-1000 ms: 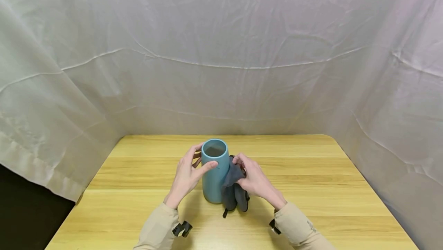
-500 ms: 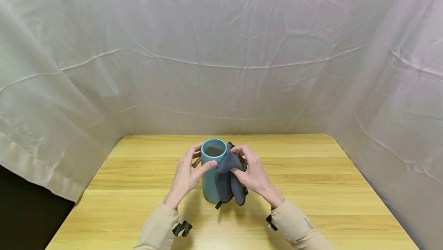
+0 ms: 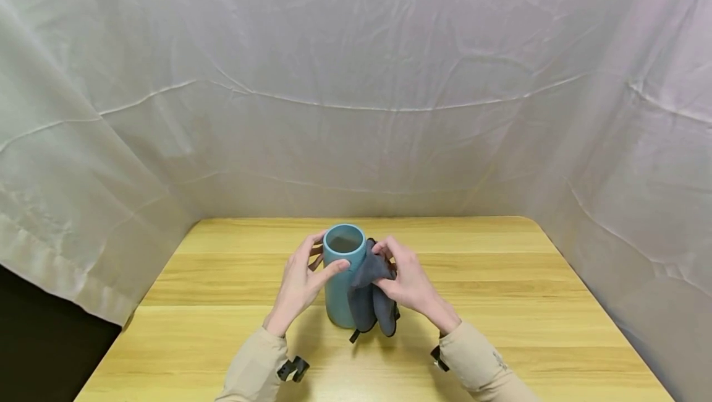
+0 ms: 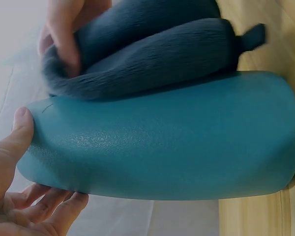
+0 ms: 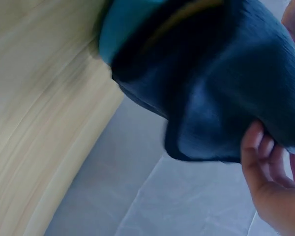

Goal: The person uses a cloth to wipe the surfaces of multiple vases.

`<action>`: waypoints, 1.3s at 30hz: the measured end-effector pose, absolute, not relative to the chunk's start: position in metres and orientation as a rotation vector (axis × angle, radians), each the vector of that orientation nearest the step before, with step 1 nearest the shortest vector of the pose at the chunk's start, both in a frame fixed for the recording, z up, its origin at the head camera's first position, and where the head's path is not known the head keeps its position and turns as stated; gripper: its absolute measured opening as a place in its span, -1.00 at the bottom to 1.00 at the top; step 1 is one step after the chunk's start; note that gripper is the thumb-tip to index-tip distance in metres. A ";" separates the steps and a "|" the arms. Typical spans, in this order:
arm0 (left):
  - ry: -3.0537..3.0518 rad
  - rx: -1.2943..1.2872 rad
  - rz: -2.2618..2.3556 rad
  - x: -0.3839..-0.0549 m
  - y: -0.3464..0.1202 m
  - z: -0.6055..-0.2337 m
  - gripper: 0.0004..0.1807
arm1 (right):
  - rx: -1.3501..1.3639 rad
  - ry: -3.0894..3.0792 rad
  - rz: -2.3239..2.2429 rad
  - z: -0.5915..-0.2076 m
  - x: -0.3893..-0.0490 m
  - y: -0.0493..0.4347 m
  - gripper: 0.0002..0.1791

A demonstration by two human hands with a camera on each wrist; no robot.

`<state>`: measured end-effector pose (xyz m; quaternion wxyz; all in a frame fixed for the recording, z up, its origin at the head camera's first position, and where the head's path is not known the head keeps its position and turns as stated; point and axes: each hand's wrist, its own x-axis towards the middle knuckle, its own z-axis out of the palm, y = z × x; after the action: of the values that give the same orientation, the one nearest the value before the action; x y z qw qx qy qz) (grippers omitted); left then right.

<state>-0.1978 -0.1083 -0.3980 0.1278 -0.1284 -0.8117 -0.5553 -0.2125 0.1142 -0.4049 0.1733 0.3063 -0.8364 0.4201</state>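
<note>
Gripping upright teal cylindrical vessel (image 3: 337, 297) with left hand (image 3: 300, 281), pinching folded dark-grey fabric cloth (image 3: 363, 303) in right hand (image 3: 408, 279), seemingly wiping; next, brace vessel firmly.

Soft light leaves pale glare on the surface (image 3: 356, 374). The right wrist view is dimmer, its dark cloth (image 5: 226, 93) blurred.

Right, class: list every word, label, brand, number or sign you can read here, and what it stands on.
No text can be read.
Right sleeve: a small dark mark, too small to read.
Blue container: a thin dark mark near its top; cannot tell if it is lettering.
</note>
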 end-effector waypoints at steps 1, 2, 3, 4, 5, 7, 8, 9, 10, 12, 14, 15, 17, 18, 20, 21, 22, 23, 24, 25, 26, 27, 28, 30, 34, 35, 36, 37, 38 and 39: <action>-2.361 -0.373 -1.613 -0.198 -0.108 -0.398 -0.32 | 0.872 -2.418 1.157 -0.405 -0.213 0.115 -0.53; -2.360 -0.374 -1.611 -0.197 -0.109 -0.398 -0.32 | 0.878 -2.468 1.123 -0.405 -0.213 0.116 -0.53; -2.360 -0.374 -1.612 -0.197 -0.109 -0.399 -0.32 | 0.882 -2.521 1.093 -0.406 -0.213 0.117 -0.53; -2.360 -0.373 -1.612 -0.197 -0.109 -0.399 -0.32 | 0.884 -2.571 1.067 -0.406 -0.213 0.117 -0.53; -2.360 -0.373 -1.613 -0.197 -0.109 -0.399 -0.32 | 0.885 -2.612 1.044 -0.408 -0.214 0.118 -0.53; -2.360 -0.371 -1.616 -0.197 -0.109 -0.399 -0.32 | 0.880 -2.675 1.011 -0.410 -0.214 0.118 -0.52; -2.360 -0.371 -1.620 -0.197 -0.108 -0.399 -0.32 | 0.877 -2.690 1.010 -0.411 -0.214 0.118 -0.52; -2.360 -0.370 -1.622 -0.197 -0.108 -0.399 -0.32 | 0.872 -2.696 1.013 -0.411 -0.214 0.118 -0.52; -2.360 -0.368 -1.624 -0.197 -0.108 -0.399 -0.32 | 0.868 -2.694 1.018 -0.412 -0.214 0.118 -0.52; -2.359 -0.368 -1.625 -0.197 -0.108 -0.399 -0.32 | 0.865 -2.685 1.019 -0.412 -0.214 0.118 -0.51; -2.359 -0.367 -1.626 -0.198 -0.108 -0.399 -0.32 | 0.862 -2.678 1.027 -0.412 -0.214 0.118 -0.51; -2.359 -0.365 -1.626 -0.198 -0.108 -0.399 -0.32 | 0.860 -2.673 1.032 -0.412 -0.214 0.118 -0.52; -2.360 -0.364 -1.625 -0.198 -0.108 -0.399 -0.32 | 0.851 -2.663 1.058 -0.412 -0.213 0.118 -0.52; -2.360 -0.364 -1.624 -0.198 -0.108 -0.399 -0.32 | 0.849 -2.656 1.072 -0.413 -0.213 0.118 -0.52; -2.359 -0.364 -1.621 -0.198 -0.108 -0.399 -0.32 | 0.847 -2.636 1.097 -0.413 -0.212 0.118 -0.53; -2.357 -0.365 -1.618 -0.198 -0.108 -0.399 -0.32 | 0.846 -2.624 1.109 -0.413 -0.212 0.118 -0.53; -2.356 -0.366 -1.616 -0.198 -0.108 -0.399 -0.32 | 0.847 -2.611 1.120 -0.413 -0.212 0.118 -0.53; -2.355 -0.366 -1.614 -0.198 -0.108 -0.399 -0.32 | 0.849 -2.595 1.127 -0.413 -0.211 0.118 -0.53; -2.355 -0.367 -1.613 -0.198 -0.108 -0.399 -0.32 | 0.849 -2.576 1.135 -0.413 -0.211 0.118 -0.54; -2.354 -0.367 -1.612 -0.198 -0.108 -0.399 -0.32 | 0.852 -2.553 1.143 -0.413 -0.211 0.117 -0.54; -2.353 -0.369 -1.610 -0.197 -0.108 -0.399 -0.32 | 0.854 -2.526 1.157 -0.412 -0.210 0.116 -0.56; -2.350 -0.371 -1.609 -0.198 -0.109 -0.399 -0.32 | 0.856 -2.491 1.170 -0.411 -0.210 0.116 -0.57; -2.349 -0.373 -1.607 -0.198 -0.109 -0.399 -0.32 | 0.860 -2.451 1.185 -0.410 -0.210 0.115 -0.58; -2.345 -0.384 -1.599 -0.198 -0.109 -0.400 -0.32 | 0.865 -2.355 1.218 -0.409 -0.211 0.112 -0.61; -2.339 -0.399 -1.594 -0.199 -0.109 -0.402 -0.33 | 0.879 -2.185 1.250 -0.405 -0.212 0.108 -0.65; -2.338 -0.400 -1.595 -0.199 -0.109 -0.402 -0.33 | 0.879 -2.164 1.248 -0.404 -0.213 0.107 -0.65; -2.335 -0.403 -1.597 -0.199 -0.109 -0.403 -0.33 | 0.878 -2.153 1.245 -0.404 -0.213 0.106 -0.66; -2.334 -0.401 -1.601 -0.199 -0.109 -0.403 -0.33 | 0.877 -2.150 1.240 -0.403 -0.213 0.106 -0.66; -2.333 -0.400 -1.603 -0.199 -0.109 -0.403 -0.33 | 0.877 -2.154 1.237 -0.402 -0.213 0.106 -0.66; -2.332 -0.399 -1.605 -0.199 -0.109 -0.403 -0.33 | 0.876 -2.161 1.237 -0.401 -0.213 0.106 -0.66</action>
<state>-0.1994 -0.1094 -0.4032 0.1407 -0.1382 -0.8076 -0.5558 -0.2127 0.1058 -0.4008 0.2483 0.3215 -0.7930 0.4541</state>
